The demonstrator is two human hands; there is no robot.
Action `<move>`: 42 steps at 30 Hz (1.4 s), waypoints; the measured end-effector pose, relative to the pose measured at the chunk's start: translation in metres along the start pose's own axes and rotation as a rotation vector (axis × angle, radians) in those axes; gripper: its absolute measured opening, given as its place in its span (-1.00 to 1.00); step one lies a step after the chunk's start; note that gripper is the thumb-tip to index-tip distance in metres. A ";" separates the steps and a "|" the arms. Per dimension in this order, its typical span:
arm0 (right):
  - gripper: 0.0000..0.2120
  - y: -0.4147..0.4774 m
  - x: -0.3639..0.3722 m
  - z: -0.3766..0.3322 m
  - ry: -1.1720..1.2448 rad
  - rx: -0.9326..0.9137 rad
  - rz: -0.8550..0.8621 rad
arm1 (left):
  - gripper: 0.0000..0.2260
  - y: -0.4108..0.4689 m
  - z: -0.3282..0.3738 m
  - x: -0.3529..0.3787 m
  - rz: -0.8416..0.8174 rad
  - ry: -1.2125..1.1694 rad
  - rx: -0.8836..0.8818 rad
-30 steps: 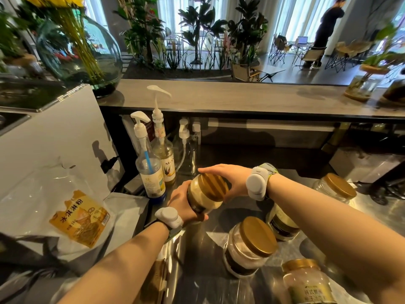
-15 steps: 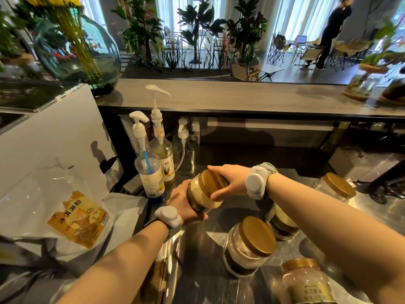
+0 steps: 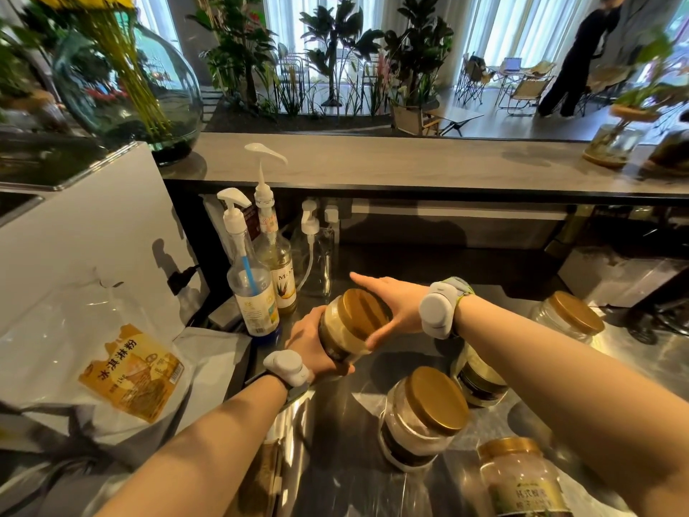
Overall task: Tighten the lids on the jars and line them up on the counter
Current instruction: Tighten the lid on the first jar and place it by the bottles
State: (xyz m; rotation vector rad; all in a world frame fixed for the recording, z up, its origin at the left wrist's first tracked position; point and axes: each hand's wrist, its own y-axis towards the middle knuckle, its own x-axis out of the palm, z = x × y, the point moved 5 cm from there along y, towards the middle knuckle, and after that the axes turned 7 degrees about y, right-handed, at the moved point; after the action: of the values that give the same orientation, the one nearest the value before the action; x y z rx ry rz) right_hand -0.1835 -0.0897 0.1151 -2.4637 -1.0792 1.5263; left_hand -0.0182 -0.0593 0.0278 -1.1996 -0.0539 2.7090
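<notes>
The jar [image 3: 348,326] is held tilted above the counter [image 3: 373,479] in front of the pump bottles [image 3: 261,289], gripped around its body by the left hand [image 3: 311,341]. The right hand [image 3: 391,311], clamped over the gold lid [image 3: 367,311] half a second back, has been opened, fingers spread wide with only the thumb touching (probably re-gripping mid-twist). So tightening isn't judged finished, and four other jars are waiting unaligned nearby.

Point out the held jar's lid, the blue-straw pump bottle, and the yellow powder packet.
held jar's lid [image 3: 367,314], head view, centre of gold top.
blue-straw pump bottle [image 3: 254,292], head view, clear body.
yellow powder packet [image 3: 130,373], head view, printed label.
</notes>
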 end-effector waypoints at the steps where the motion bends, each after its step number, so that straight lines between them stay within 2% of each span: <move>1: 0.07 -0.002 -0.001 -0.002 0.004 -0.038 -0.008 | -0.07 0.001 0.000 0.000 0.001 -0.006 -0.006; 4: 0.02 -0.003 -0.001 -0.004 -0.012 -0.084 -0.028 | -0.06 0.002 0.001 0.001 -0.014 0.007 -0.020; 9: -0.23 -0.001 -0.006 0.004 0.007 0.091 0.047 | -0.07 0.003 0.002 0.001 -0.026 -0.002 -0.003; 11: -0.13 -0.002 -0.007 0.005 0.015 0.076 0.041 | -0.05 0.003 0.001 0.001 -0.027 -0.001 -0.010; 13: 0.04 -0.003 -0.007 -0.001 0.013 -0.023 -0.001 | -0.02 0.002 0.000 0.002 -0.024 -0.002 -0.022; 15: 0.09 -0.005 -0.005 -0.006 -0.006 -0.087 -0.040 | 0.00 0.003 0.000 0.002 -0.024 -0.001 -0.032; 18: -0.01 -0.002 -0.001 -0.006 -0.013 -0.095 -0.020 | -0.01 0.003 0.001 0.003 -0.024 0.012 -0.034; 23: -0.08 -0.002 -0.001 0.007 -0.035 0.077 0.010 | -0.01 0.002 -0.002 0.004 -0.043 0.007 -0.025; 27: 0.00 -0.004 0.001 0.001 0.040 -0.035 0.021 | -0.02 0.003 -0.002 0.005 -0.035 -0.013 -0.015; 33: -0.14 -0.004 0.005 -0.006 0.108 -0.105 0.065 | -0.08 0.005 0.005 0.004 -0.009 -0.028 0.010; 42: -0.15 -0.004 -0.001 -0.001 0.064 -0.046 0.122 | -0.09 0.010 0.008 0.006 -0.032 -0.064 0.006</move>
State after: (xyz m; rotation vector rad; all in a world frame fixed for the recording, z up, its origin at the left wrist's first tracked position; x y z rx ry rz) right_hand -0.1854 -0.0870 0.1177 -2.6350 -0.9823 1.4572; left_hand -0.0293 -0.0677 0.0279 -1.0999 -0.0723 2.7176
